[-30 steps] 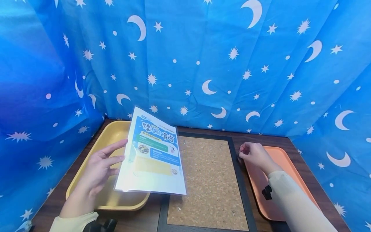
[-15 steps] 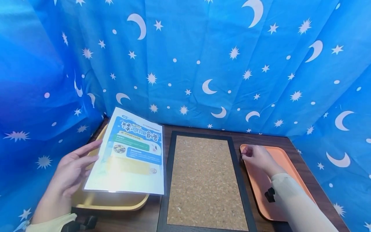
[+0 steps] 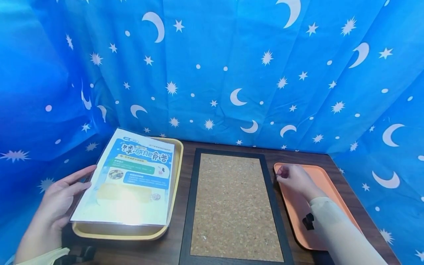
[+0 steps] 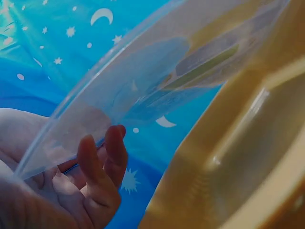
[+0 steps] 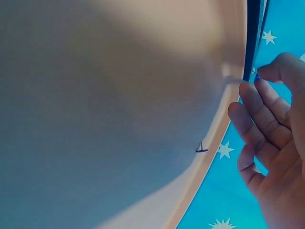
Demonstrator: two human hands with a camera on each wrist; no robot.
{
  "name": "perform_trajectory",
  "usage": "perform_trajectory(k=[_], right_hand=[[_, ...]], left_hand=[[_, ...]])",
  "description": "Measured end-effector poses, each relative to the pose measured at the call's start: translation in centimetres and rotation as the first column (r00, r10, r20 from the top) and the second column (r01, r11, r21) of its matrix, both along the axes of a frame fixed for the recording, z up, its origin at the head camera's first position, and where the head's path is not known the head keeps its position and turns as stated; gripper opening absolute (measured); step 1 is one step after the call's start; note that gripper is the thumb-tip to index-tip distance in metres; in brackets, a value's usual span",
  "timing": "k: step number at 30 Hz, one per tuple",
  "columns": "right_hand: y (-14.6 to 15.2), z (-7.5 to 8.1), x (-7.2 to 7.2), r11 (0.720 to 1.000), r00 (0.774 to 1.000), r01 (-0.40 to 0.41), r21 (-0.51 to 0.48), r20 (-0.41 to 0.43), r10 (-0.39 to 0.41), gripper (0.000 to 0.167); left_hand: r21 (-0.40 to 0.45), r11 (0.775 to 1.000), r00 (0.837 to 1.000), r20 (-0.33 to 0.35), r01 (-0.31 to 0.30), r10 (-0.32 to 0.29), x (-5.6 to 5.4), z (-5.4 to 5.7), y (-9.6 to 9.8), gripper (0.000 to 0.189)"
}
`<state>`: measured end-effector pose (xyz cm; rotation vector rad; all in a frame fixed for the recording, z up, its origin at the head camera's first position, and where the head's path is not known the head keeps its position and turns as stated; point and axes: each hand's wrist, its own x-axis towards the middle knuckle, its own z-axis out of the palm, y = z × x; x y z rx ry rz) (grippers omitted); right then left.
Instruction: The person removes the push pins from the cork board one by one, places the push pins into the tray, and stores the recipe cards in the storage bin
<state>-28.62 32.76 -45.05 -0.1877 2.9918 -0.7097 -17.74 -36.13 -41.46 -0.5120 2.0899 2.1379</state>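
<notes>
In the head view my left hand [image 3: 56, 200] holds a laminated printed sheet [image 3: 132, 176] by its left edge, over the yellow tray [image 3: 176, 173]. The left wrist view shows fingertips [image 4: 114, 138] against the clear sheet [image 4: 143, 71], beside the yellow tray wall [image 4: 190, 176]. My right hand [image 3: 294, 180] is above the far left corner of the orange tray [image 3: 326, 191]. Between thumb and index finger it pinches a small blue thumbtack [image 5: 258, 77]. A second thumbtack [image 5: 202, 150] lies point up in the orange tray, near its rim.
A cork board [image 3: 236, 206] with a dark frame lies on the wooden table [image 3: 185, 147] between the two trays. Small shiny bits [image 3: 203, 237] show near its lower corners. A blue curtain [image 3: 212, 48] with moons and stars encloses the back and sides.
My left hand has carried the sheet leftward and a little down, off its overlap with the cork board. My right hand has shifted slightly right, onto the orange tray's corner.
</notes>
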Motion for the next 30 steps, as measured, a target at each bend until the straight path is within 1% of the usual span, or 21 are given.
perform_trajectory(k=[2, 3, 5, 7, 10, 14, 16, 17, 19, 20, 23, 25, 27, 28, 30], right_hand=[[0.1, 0.0, 0.0, 1.0, 1.0, 0.009, 0.006, 0.007, -0.009, 0.01], [0.1, 0.0, 0.0, 1.0, 1.0, 0.011, 0.007, 0.01, -0.011, 0.01], [0.2, 0.0, 0.0, 1.0, 1.0, 0.014, 0.013, 0.015, -0.014, 0.009], [0.3, 0.0, 0.1, 1.0, 1.0, 0.02, 0.019, 0.017, -0.02, 0.009], [0.3, -0.1, 0.2, 1.0, 1.0, 0.017, 0.022, 0.016, -0.018, 0.01], [0.3, -0.2, 0.2, 1.0, 1.0, 0.014, 0.021, 0.011, -0.015, 0.011], [0.2, -0.3, 0.2, 1.0, 1.0, 0.017, 0.021, 0.009, -0.017, 0.011], [0.3, -0.4, 0.2, 1.0, 1.0, 0.017, 0.023, 0.008, -0.017, 0.011], [0.3, -0.4, 0.3, 1.0, 1.0, 0.017, 0.026, 0.011, -0.017, 0.011], [0.4, -0.4, 0.3, 0.999, 1.0, 0.023, 0.029, 0.011, -0.024, 0.011], [0.5, -0.4, 0.4, 0.999, 0.999, 0.028, 0.04, 0.016, -0.029, 0.011], [0.5, -0.4, 0.4, 0.998, 0.999, 0.03, 0.051, 0.012, -0.031, 0.012], [0.4, -0.3, 0.5, 0.997, 1.0, 0.031, 0.065, 0.004, -0.031, 0.012], [0.5, -0.3, 0.5, 0.997, 1.0, 0.029, 0.074, -0.003, -0.029, 0.012], [0.5, -0.3, 0.5, 0.996, 1.0, 0.026, 0.088, -0.018, -0.025, 0.012]], left_hand=[[-0.097, 0.995, 1.0, 0.026, 0.009, -0.007, 0.0, -0.1, 0.0, 0.061], [-0.155, 0.988, 0.999, 0.038, 0.014, -0.008, -0.1, -0.1, 0.0, 0.06], [-0.284, 0.959, 0.999, 0.054, 0.02, -0.005, -0.2, -0.1, 0.2, 0.059], [-0.375, 0.927, 0.998, 0.066, 0.02, 0.006, -0.3, 0.0, 0.4, 0.058], [-0.455, 0.89, 0.996, 0.081, 0.017, 0.022, -0.4, 0.1, 0.7, 0.057], [-0.509, 0.86, 0.996, 0.085, 0.028, 0.018, -0.4, 0.3, 1.2, 0.055], [-0.54, 0.841, 0.997, 0.08, 0.027, 0.019, -0.4, 0.4, 1.5, 0.056], [-0.56, 0.828, 0.997, 0.075, 0.027, 0.019, -0.4, 0.5, 1.6, 0.056], [-0.605, 0.796, 0.997, 0.075, 0.038, 0.009, -0.4, 0.7, 1.9, 0.059], [-0.629, 0.775, 0.997, 0.082, 0.05, 0.002, -0.4, 0.8, 2.1, 0.062], [-0.707, 0.697, 0.991, 0.127, 0.12, -0.042, -0.5, 1.2, 2.7, 0.076], [-0.741, 0.646, 0.981, 0.178, 0.184, -0.076, -0.4, 1.4, 3.1, 0.085], [-0.766, 0.6, 0.971, 0.221, 0.229, -0.088, -0.4, 1.4, 3.6, 0.091], [-0.775, 0.582, 0.967, 0.236, 0.245, -0.093, -0.4, 1.3, 3.8, 0.093], [-0.799, 0.539, 0.963, 0.244, 0.267, -0.114, -0.3, 1.3, 4.1, 0.094]])
